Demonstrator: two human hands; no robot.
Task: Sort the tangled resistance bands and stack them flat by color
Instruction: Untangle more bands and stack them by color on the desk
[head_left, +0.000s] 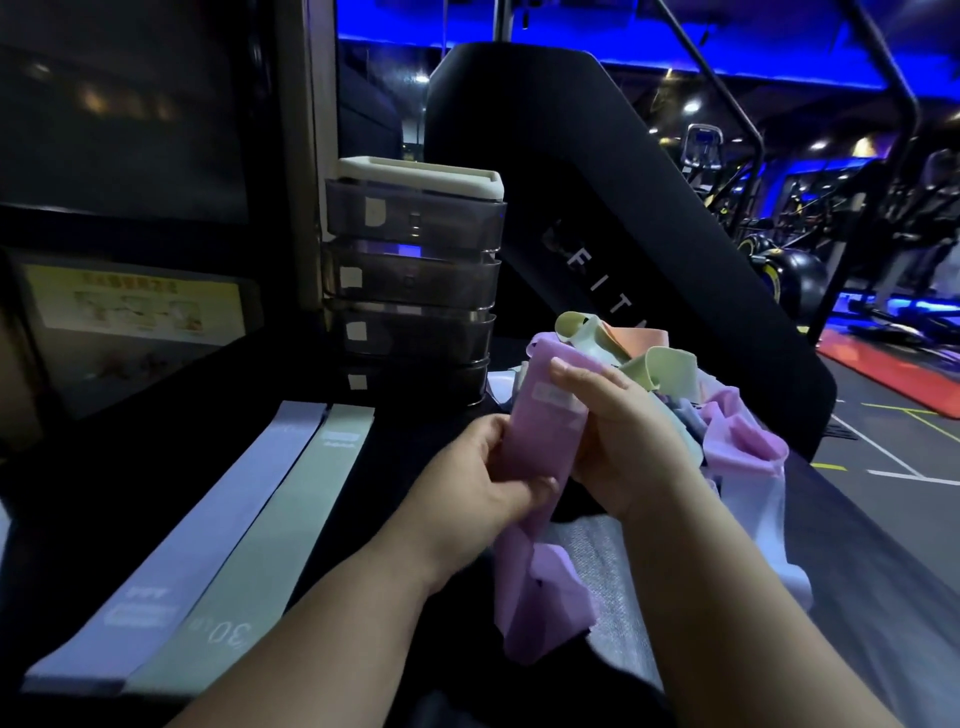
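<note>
Pink band (540, 447) was gripped by both hands, left hand (483, 483) low, right hand (623, 436) at its unreadable label (558, 397), beside the tangled pile (670, 371) near the right edge of the table (395, 447). Lavender band (197, 530) and green band (265, 535), marked "30", lay flat, touching, at left; bare table lay between them and the hands.

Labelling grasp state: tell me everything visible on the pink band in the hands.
The pink band is a wide, soft, matte lilac-pink strip with a pale label near its top. It is held roughly upright; its lower part hangs crumpled and folded. The left hand pinches its left edge, the right hand grips the right edge at the label. Behind it lies the pile.
</note>
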